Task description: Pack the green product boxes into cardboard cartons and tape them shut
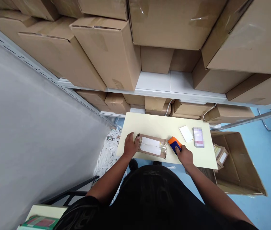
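Observation:
A flat brown cardboard parcel (151,145) with white labels and shiny clear tape lies on the pale yellow table (159,123). At its left end is my left hand (131,145), the thumb against the cardboard and the fingers along the edge. My right hand (185,156) is closed around an orange-and-blue hand-held tool (175,144), whose exact kind I cannot make out. The tool's orange end points at the parcel's right end, with a small gap between them. Beyond the tool lie a small white card or box (186,133) and a blurred purple-and-white item (198,137).
Shelves (152,82) packed with cardboard boxes (106,48) rise behind the table. A large open carton (241,163) with small parcels (221,156) inside stands to the right. White paper strips (106,153) litter the floor by the grey wall (41,111) at left.

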The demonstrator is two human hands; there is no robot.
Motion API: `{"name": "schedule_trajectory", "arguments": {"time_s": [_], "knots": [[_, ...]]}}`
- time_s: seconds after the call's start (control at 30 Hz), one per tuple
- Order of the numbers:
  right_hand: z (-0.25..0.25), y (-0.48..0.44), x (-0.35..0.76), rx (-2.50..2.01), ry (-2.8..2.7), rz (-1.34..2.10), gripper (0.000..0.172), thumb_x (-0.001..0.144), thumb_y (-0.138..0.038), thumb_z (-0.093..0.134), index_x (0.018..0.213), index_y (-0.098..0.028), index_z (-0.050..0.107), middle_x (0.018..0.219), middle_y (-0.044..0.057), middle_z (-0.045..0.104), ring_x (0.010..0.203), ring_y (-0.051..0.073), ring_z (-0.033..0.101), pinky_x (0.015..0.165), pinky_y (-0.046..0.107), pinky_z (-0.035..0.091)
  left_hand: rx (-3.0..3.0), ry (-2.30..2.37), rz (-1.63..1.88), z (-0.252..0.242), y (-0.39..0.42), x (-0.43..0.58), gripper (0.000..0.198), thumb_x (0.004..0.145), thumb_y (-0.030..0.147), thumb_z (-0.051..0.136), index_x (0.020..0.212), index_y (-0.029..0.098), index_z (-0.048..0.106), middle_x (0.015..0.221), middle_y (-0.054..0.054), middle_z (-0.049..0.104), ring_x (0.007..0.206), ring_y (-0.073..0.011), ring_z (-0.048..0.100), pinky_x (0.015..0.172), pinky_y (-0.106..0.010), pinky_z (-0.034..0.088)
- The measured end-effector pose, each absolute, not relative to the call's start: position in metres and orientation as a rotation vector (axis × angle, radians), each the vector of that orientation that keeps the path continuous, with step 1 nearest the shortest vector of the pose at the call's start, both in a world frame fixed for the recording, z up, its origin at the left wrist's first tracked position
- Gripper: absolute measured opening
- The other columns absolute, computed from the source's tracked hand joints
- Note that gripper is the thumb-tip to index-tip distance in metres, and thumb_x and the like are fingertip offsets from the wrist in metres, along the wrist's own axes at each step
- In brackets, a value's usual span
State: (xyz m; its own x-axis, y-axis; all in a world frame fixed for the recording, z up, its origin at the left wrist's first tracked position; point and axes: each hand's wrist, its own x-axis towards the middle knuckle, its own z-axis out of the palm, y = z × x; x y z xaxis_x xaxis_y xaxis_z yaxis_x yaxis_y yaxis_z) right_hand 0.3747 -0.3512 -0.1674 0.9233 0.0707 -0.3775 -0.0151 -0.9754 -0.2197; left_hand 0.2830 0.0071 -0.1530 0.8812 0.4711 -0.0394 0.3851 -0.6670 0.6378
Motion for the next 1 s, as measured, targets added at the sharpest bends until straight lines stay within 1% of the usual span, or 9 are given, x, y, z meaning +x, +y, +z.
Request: {"name": "schedule_trajectory", "arguments": {"time_s": [0.13, 0.27, 0.37, 0.47, 0.53, 0.63, 0.73, 0.87, 1.0], "knots": [[-0.184, -0.330, 0.372, -3.039, -0.298, 0.376, 0.038, 0.100, -0.044, 0.048, 0.115, -0.014, 0.067, 0.103, 0.019, 0.075, 0.104, 0.033, 0.066, 0.106, 0.049, 0.036, 2.249, 0.606, -0.233, -0.148, 0.012, 0.269, 0.050, 0.101, 0.056, 0.045, 0.134, 0.020, 0.058, 0.120, -0.015, 0.072, 0.114, -0.0311, 0.068, 0.096, -0.042, 0.052], [-0.186, -0.324, 0.359, -2.935, -0.335, 0.223, 0.037, 0.097, -0.041, 0.052, 0.119, -0.016, 0.068, 0.125, 0.022, 0.068, 0.126, 0.039, 0.054, 0.113, 0.056, 0.029, 2.227, 0.591, -0.266, -0.146, 0.011, 0.266, 0.045, 0.103, 0.055, 0.042, 0.128, 0.021, 0.059, 0.111, -0.012, 0.075, 0.104, -0.0294, 0.071, 0.088, -0.038, 0.052], [-0.176, -0.320, 0.338, -2.600, -0.272, 0.284, 0.046, 0.100, -0.048, 0.042, 0.127, -0.019, 0.065, 0.131, 0.018, 0.066, 0.125, 0.035, 0.057, 0.104, 0.048, 0.044, 2.199, 0.596, -0.221, -0.146, 0.008, 0.261, 0.043, 0.103, 0.053, 0.042, 0.127, 0.021, 0.059, 0.112, -0.011, 0.075, 0.105, -0.0284, 0.071, 0.089, -0.038, 0.052], [-0.165, -0.307, 0.319, -2.260, -0.180, 0.539, 0.046, 0.098, -0.050, 0.040, 0.128, -0.024, 0.062, 0.111, 0.008, 0.073, 0.101, 0.027, 0.068, 0.088, 0.039, 0.053, 2.146, 0.518, -0.178, -0.150, 0.008, 0.248, 0.045, 0.102, 0.050, 0.045, 0.134, 0.020, 0.055, 0.121, -0.012, 0.073, 0.113, -0.0273, 0.069, 0.097, -0.039, 0.051], [-0.163, -0.295, 0.314, -2.166, -0.137, 0.603, 0.044, 0.093, -0.046, 0.049, 0.131, -0.025, 0.057, 0.103, 0.004, 0.074, 0.090, 0.024, 0.069, 0.083, 0.036, 0.053, 2.089, 0.443, -0.122, -0.155, 0.011, 0.237, 0.050, 0.101, 0.046, 0.048, 0.144, 0.021, 0.047, 0.132, -0.012, 0.068, 0.122, -0.0255, 0.065, 0.105, -0.040, 0.049], [-0.166, -0.278, 0.320, -2.153, -0.173, 0.569, 0.058, 0.084, -0.034, 0.057, 0.140, -0.025, 0.048, 0.119, 0.005, 0.071, 0.101, 0.025, 0.067, 0.091, 0.037, 0.052, 2.050, 0.365, -0.030, -0.170, 0.016, 0.229, 0.064, 0.097, 0.035, 0.054, 0.155, 0.020, 0.031, 0.150, -0.015, 0.055, 0.139, -0.0239, 0.053, 0.116, -0.042, 0.043], [-0.173, -0.269, 0.335, -2.271, -0.331, 0.556, 0.067, 0.080, -0.026, 0.057, 0.146, -0.023, 0.046, 0.138, 0.010, 0.063, 0.122, 0.029, 0.060, 0.105, 0.043, 0.047, 2.126, 0.402, -0.051, -0.185, 0.022, 0.236, 0.076, 0.089, 0.024, 0.060, 0.157, 0.017, 0.027, 0.159, -0.019, 0.043, 0.148, -0.0275, 0.043, 0.121, -0.047, 0.038], [-0.182, -0.283, 0.348, -2.612, -0.390, 0.319, 0.046, 0.088, -0.030, 0.054, 0.131, -0.016, 0.060, 0.132, 0.017, 0.063, 0.129, 0.034, 0.052, 0.111, 0.048, 0.037, 2.281, 0.409, -0.081, -0.188, 0.031, 0.245, 0.077, 0.079, 0.014, 0.063, 0.151, 0.015, 0.038, 0.156, -0.020, 0.045, 0.148, -0.0329, 0.041, 0.121, -0.053, 0.038], [-0.194, -0.315, 0.353, -2.950, -0.173, 0.233, 0.040, 0.092, -0.041, 0.058, 0.122, -0.014, 0.063, 0.127, 0.022, 0.063, 0.124, 0.040, 0.049, 0.104, 0.053, 0.035, 2.393, 0.394, 0.097, -0.156, 0.035, 0.235, 0.051, 0.083, 0.013, 0.057, 0.133, 0.019, 0.055, 0.139, -0.014, 0.058, 0.135, -0.0295, 0.053, 0.115, -0.050, 0.045]]}}
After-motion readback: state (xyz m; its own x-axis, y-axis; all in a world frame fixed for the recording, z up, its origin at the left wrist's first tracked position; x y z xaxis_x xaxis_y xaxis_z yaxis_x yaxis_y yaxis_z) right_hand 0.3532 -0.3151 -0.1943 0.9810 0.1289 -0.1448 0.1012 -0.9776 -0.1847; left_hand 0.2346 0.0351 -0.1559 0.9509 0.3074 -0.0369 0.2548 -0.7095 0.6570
